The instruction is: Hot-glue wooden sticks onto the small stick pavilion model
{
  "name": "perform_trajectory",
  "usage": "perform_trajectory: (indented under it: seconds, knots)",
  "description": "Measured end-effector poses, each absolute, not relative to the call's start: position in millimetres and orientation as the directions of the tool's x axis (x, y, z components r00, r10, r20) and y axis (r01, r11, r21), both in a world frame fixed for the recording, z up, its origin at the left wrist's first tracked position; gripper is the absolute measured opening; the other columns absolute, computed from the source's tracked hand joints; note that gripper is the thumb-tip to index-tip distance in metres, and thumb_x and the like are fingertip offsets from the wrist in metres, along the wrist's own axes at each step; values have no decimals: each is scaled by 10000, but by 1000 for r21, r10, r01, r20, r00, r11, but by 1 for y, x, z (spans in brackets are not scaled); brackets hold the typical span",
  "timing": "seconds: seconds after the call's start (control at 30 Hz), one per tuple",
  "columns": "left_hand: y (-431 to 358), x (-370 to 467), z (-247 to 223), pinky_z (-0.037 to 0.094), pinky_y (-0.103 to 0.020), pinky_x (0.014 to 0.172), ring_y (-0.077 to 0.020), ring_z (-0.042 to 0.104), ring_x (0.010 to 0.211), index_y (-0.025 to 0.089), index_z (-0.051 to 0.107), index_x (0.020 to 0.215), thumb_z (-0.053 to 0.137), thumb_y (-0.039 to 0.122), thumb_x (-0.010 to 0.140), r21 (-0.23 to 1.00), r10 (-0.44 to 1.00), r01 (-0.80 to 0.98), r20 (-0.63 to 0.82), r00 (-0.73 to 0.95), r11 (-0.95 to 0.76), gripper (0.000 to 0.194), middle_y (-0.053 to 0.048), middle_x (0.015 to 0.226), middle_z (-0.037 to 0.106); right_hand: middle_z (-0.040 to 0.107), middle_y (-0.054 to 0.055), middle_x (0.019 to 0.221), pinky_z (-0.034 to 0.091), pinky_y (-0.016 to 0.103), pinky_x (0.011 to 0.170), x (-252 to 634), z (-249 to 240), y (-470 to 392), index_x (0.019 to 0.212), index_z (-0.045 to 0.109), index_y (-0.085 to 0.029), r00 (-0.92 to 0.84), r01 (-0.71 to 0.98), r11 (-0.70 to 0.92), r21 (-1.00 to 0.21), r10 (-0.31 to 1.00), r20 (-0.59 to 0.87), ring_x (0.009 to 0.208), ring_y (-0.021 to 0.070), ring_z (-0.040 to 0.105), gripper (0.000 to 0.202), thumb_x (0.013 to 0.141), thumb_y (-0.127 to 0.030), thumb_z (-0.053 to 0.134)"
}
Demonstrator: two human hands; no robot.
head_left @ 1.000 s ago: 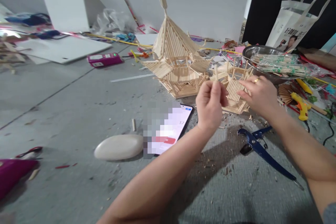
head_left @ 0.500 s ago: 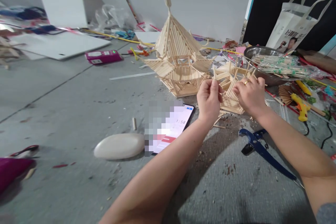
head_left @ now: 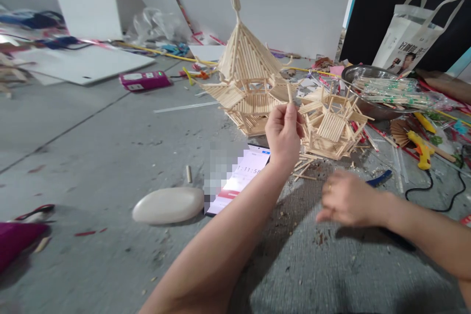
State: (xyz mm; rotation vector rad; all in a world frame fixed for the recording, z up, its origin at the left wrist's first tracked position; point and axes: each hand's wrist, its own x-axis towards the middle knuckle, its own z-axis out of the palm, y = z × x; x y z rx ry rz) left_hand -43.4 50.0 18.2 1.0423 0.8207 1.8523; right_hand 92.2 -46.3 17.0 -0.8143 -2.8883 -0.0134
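My left hand [head_left: 283, 135] is closed, pinching a short wooden stick [head_left: 290, 92] that points upward from thumb and fingers. Behind it stands a pagoda model [head_left: 253, 59] built of wooden sticks, with a peaked roof. To the right of that hand is a smaller stick structure [head_left: 331, 127] with sloping panels and open uprights. My right hand [head_left: 344, 198] is low over the floor, blurred, its finger positions unclear. It covers most of a blue hand cutter [head_left: 380, 178], whose ends show past the hand and wrist.
A phone [head_left: 239, 181] with a lit timer lies beside my left forearm, next to a smooth pale oval object [head_left: 167, 205]. Right are a metal bowl [head_left: 349, 74] with wrapped sticks, a yellow glue gun [head_left: 423, 149] and its black cord. Loose sticks [head_left: 305, 169] litter the floor.
My right hand has left the small structure and come down and nearer, over the blue cutter. My left hand has shifted slightly left and up with the stick, away from the small structure.
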Motion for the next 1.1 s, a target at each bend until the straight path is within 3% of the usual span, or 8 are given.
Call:
perform_trajectory:
  seconds: [0.13,0.3,0.43,0.57,0.77,0.87,0.97,1.1]
  knots:
    - [49,-42,18,287,-194,332,-35,397,356,206,493,648,568,371,806,844,895,-326,341,-288,-426,241,53,536,507,675,72,871,334,367,730,110,47,2,818,692,-179,-498,845,533,50,748,439,839,211,542,311,875,-366,451]
    - [49,-41,16,284,-201,341,-40,392,358,207,487,635,552,347,817,849,909,-336,344,-235,-408,239,52,514,481,658,63,1003,296,399,734,113,47,34,956,690,-241,-338,937,338,83,828,448,959,272,494,254,823,-391,533]
    - [49,-40,15,283,-207,349,-43,389,360,206,489,625,550,320,820,858,919,-341,323,-225,-385,234,53,510,469,662,38,939,265,399,741,107,38,31,875,706,-289,-285,952,303,39,834,473,944,259,485,242,855,-380,483]
    - [49,-40,16,272,-212,347,-45,388,353,203,491,620,554,308,819,858,917,-334,332,-221,-391,234,50,502,478,674,42,899,265,404,750,100,36,32,777,684,-240,-271,955,295,28,829,489,911,256,490,233,853,-341,488]
    - [50,-43,16,264,-211,335,-43,390,341,198,504,621,571,329,808,863,916,-317,342,-208,-394,238,48,489,491,646,119,888,274,395,733,87,34,32,853,636,-153,-288,957,223,187,823,490,875,268,493,257,879,-180,381]
    - [52,-44,15,267,-202,328,-39,391,341,196,508,630,582,373,796,861,912,-307,355,-208,-405,253,51,487,500,656,105,887,282,372,736,81,32,12,829,644,-154,-434,901,391,190,797,420,877,239,502,250,873,-155,398]
    - [53,-45,14,262,-195,323,-36,393,339,196,512,641,588,405,787,857,907,-303,368,-205,-416,267,61,479,499,669,55,760,287,351,748,80,34,-9,720,643,-177,-699,708,688,160,648,304,812,195,528,268,877,-244,437]
    - [53,-45,14,255,-193,324,-36,399,338,190,508,632,606,426,765,842,906,-336,375,-198,-422,288,67,471,499,682,44,749,276,364,746,92,46,-4,679,643,-173,-544,823,554,129,700,463,765,191,550,338,890,-317,423]
